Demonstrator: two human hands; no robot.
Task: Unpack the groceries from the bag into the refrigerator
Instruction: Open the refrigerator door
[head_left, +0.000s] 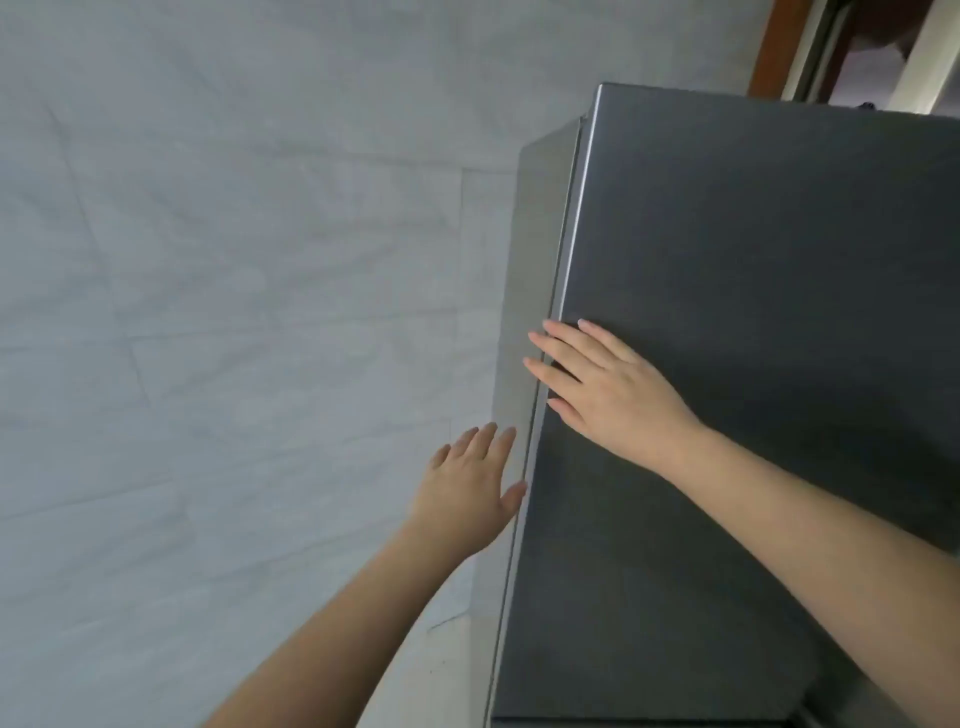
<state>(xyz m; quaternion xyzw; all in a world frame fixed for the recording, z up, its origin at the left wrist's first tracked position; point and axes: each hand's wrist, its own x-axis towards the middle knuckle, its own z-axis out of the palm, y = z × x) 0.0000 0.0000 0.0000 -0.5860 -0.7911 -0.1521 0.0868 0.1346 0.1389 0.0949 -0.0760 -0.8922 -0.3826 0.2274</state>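
Grey-steel refrigerator (753, 364), filling the right of the frame, stands shut, right hand (608, 389) flat on its door with fingers curling over the left edge, left hand (472, 493) open beside it, both holding nothing; no bag or groceries show, so unpacking seems barely begun.

Refrigerator (753, 364) cut off rightward.
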